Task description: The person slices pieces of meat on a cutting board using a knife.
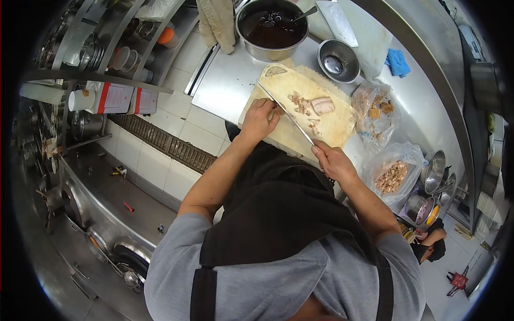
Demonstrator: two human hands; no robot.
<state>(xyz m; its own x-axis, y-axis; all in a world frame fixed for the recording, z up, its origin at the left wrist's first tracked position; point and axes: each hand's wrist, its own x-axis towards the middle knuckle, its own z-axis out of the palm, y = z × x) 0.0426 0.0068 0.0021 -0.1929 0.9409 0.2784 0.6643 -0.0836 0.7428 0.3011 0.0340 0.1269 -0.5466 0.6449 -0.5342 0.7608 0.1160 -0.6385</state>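
Note:
My right hand is closed around the handle of a long knife. Its blade slants up and left across a pale, worn cutting board. Curled against the blade's near side, my left hand presses its fingertips to the board. A small brownish bit shows by those fingers, but what they hold is mostly hidden. Beyond the blade lie a pale slab of meat and a scatter of small cut meat pieces.
Behind the board stand a big pot of dark liquid, a metal bowl and a cleaver. To the right are a blue cloth, a bag with brown chunks and a bag of chopped meat. Another person is at lower right.

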